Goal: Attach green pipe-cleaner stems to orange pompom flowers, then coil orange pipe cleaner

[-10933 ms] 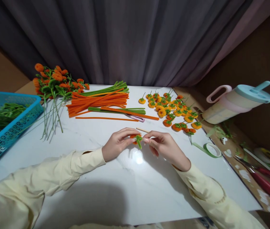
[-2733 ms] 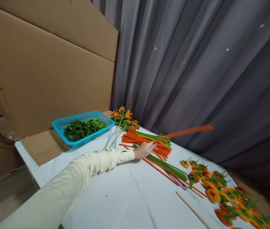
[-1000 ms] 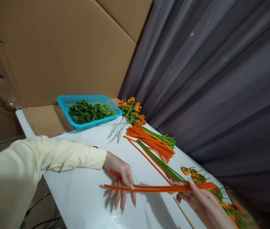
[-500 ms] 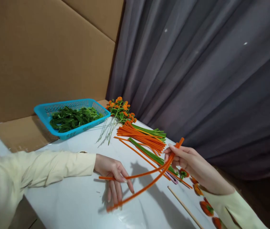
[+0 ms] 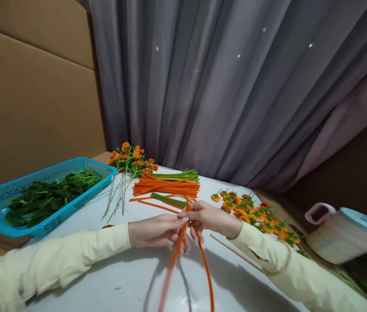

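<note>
My left hand (image 5: 162,229) and my right hand (image 5: 207,216) meet over the middle of the white table. Both are closed on the upper ends of orange pipe cleaners (image 5: 207,273), whose long ends hang down towards the front edge of the picture. Just behind the hands lies a bundle of orange pipe cleaners (image 5: 167,186), with green ones (image 5: 186,174) along its back side. A few green stems (image 5: 167,199) and loose orange ones rest between that bundle and my fingers.
A blue basket (image 5: 56,212) of green leaves is at the left. Orange flowers (image 5: 131,158) with wire stems lie behind it. Small orange-and-green pieces (image 5: 255,212) spread at the right, near a wooden stick (image 5: 235,251) and a lidded jug (image 5: 342,234).
The view has turned right. My left hand, earlier low with spread fingers, has come up to my right hand and closed on the orange pipe cleaners. Their loose ends now hang down.
</note>
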Action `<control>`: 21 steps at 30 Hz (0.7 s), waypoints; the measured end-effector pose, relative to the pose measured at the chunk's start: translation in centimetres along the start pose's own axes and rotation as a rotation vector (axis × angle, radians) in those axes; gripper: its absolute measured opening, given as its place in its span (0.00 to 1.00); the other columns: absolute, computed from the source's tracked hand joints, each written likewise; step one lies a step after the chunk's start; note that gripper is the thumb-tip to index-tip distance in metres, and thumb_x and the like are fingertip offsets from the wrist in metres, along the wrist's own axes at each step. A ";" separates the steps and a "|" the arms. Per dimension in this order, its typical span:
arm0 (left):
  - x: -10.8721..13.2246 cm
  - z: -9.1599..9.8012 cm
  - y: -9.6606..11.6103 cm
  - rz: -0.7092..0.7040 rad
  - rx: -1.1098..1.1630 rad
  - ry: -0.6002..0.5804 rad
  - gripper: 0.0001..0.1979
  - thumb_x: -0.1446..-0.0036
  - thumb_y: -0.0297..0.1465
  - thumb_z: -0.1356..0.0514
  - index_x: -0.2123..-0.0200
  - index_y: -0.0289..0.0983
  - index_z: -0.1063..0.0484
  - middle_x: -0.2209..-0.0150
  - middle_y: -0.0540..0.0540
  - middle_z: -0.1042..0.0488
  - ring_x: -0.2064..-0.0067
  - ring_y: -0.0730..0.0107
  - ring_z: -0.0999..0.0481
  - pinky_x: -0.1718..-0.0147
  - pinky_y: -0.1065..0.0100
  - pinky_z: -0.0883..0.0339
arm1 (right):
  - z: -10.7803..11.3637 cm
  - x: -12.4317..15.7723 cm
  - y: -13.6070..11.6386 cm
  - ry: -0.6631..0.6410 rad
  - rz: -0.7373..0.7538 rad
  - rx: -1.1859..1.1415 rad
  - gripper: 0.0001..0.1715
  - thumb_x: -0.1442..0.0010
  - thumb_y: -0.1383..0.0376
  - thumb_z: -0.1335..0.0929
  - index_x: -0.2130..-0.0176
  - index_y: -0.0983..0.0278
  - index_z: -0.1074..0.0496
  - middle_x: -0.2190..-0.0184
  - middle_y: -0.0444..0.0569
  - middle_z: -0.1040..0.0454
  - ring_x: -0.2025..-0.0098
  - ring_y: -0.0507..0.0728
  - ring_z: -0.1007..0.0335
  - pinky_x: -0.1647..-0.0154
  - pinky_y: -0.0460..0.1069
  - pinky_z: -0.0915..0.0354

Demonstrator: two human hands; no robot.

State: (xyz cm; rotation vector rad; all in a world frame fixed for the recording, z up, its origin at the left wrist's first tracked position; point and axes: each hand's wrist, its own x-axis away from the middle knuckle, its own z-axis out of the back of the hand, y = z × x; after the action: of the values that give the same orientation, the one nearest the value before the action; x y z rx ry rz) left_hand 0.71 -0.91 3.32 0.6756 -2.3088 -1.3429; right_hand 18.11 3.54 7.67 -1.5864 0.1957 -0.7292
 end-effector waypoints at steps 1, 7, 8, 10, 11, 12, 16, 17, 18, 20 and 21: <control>-0.6 -0.3 0.3 0.033 -0.023 -0.002 0.15 0.42 0.41 0.44 0.64 0.33 0.36 0.75 0.52 0.33 0.80 0.81 0.36 0.68 0.69 0.36 | 0.1 0.3 0.3 0.013 0.001 0.012 0.18 0.45 0.55 0.32 0.72 0.69 0.34 0.87 0.42 0.32 0.89 0.47 0.38 0.91 0.40 0.44; -1.7 -0.4 2.6 0.125 -0.269 0.036 0.08 0.41 0.36 0.46 0.62 0.38 0.38 0.83 0.59 0.47 0.84 0.81 0.54 0.83 0.77 0.46 | 2.3 4.3 -2.5 0.111 -0.067 0.169 0.20 0.43 0.50 0.35 0.66 0.64 0.40 0.81 0.40 0.29 0.94 0.42 0.58 0.96 0.40 0.64; -1.5 -0.3 3.3 0.152 -0.307 0.023 0.09 0.41 0.35 0.46 0.59 0.38 0.38 0.83 0.59 0.48 0.84 0.81 0.54 0.83 0.77 0.47 | 2.7 5.2 -3.2 0.136 -0.107 0.205 0.21 0.42 0.49 0.36 0.64 0.64 0.40 0.82 0.40 0.30 0.93 0.42 0.60 0.94 0.40 0.65; -0.9 0.0 4.4 0.224 -0.378 -0.004 0.11 0.41 0.35 0.46 0.55 0.40 0.38 0.82 0.58 0.46 0.84 0.80 0.53 0.85 0.77 0.50 | 3.1 6.6 -4.3 0.153 -0.178 0.242 0.23 0.42 0.46 0.38 0.63 0.63 0.40 0.85 0.38 0.32 0.93 0.42 0.62 0.94 0.40 0.66; -0.6 0.1 4.8 0.294 -0.421 -0.013 0.12 0.41 0.35 0.46 0.54 0.41 0.39 0.81 0.57 0.45 0.84 0.80 0.53 0.86 0.77 0.51 | 3.0 7.2 -4.4 0.148 -0.189 0.241 0.23 0.42 0.45 0.39 0.65 0.63 0.39 0.86 0.38 0.33 0.93 0.42 0.63 0.93 0.40 0.66; -0.3 0.1 4.9 0.375 -0.460 -0.033 0.13 0.42 0.34 0.46 0.53 0.41 0.39 0.80 0.56 0.42 0.84 0.80 0.53 0.87 0.78 0.52 | 2.6 7.7 -4.2 0.119 -0.214 0.221 0.23 0.42 0.45 0.39 0.67 0.63 0.39 0.86 0.39 0.33 0.93 0.41 0.64 0.93 0.40 0.67; 0.9 -0.2 3.0 0.458 -0.387 -0.070 0.11 0.45 0.37 0.42 0.59 0.40 0.37 0.78 0.55 0.42 0.83 0.80 0.49 0.89 0.78 0.54 | -0.8 7.8 -0.5 -0.018 -0.280 -0.009 0.23 0.40 0.48 0.39 0.71 0.64 0.38 0.87 0.40 0.34 0.92 0.42 0.62 0.94 0.40 0.65; 1.1 -0.5 2.1 0.424 -0.325 -0.037 0.11 0.45 0.39 0.42 0.62 0.40 0.37 0.78 0.55 0.43 0.83 0.81 0.51 0.89 0.79 0.57 | -1.8 7.5 0.9 -0.060 -0.271 -0.065 0.23 0.40 0.49 0.39 0.71 0.66 0.36 0.87 0.40 0.35 0.92 0.43 0.58 0.94 0.40 0.62; 1.2 -0.7 1.1 0.396 -0.272 -0.004 0.12 0.44 0.41 0.43 0.63 0.39 0.38 0.77 0.56 0.45 0.82 0.82 0.53 0.88 0.80 0.61 | -2.7 7.2 2.3 -0.087 -0.251 -0.122 0.22 0.40 0.50 0.38 0.71 0.67 0.35 0.87 0.41 0.34 0.92 0.44 0.54 0.93 0.40 0.60; 1.2 -1.1 -0.8 0.352 -0.199 0.030 0.17 0.43 0.47 0.47 0.66 0.39 0.40 0.79 0.58 0.51 0.83 0.82 0.58 0.88 0.80 0.64 | -3.9 6.5 5.1 -0.099 -0.146 -0.254 0.21 0.40 0.51 0.37 0.68 0.67 0.35 0.85 0.42 0.32 0.91 0.45 0.49 0.93 0.41 0.57; 1.1 -1.3 -1.7 0.334 -0.172 0.047 0.18 0.43 0.49 0.49 0.67 0.39 0.42 0.80 0.58 0.53 0.83 0.82 0.60 0.88 0.80 0.65 | -4.2 6.1 6.3 -0.087 -0.103 -0.300 0.21 0.40 0.51 0.37 0.68 0.67 0.35 0.84 0.44 0.30 0.91 0.45 0.49 0.93 0.41 0.56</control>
State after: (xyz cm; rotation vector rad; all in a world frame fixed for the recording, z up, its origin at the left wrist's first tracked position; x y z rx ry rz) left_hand 0.88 -3.17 2.58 0.2497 -2.1215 -1.3296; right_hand 22.38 -4.32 3.66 -1.9212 0.1659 -0.7336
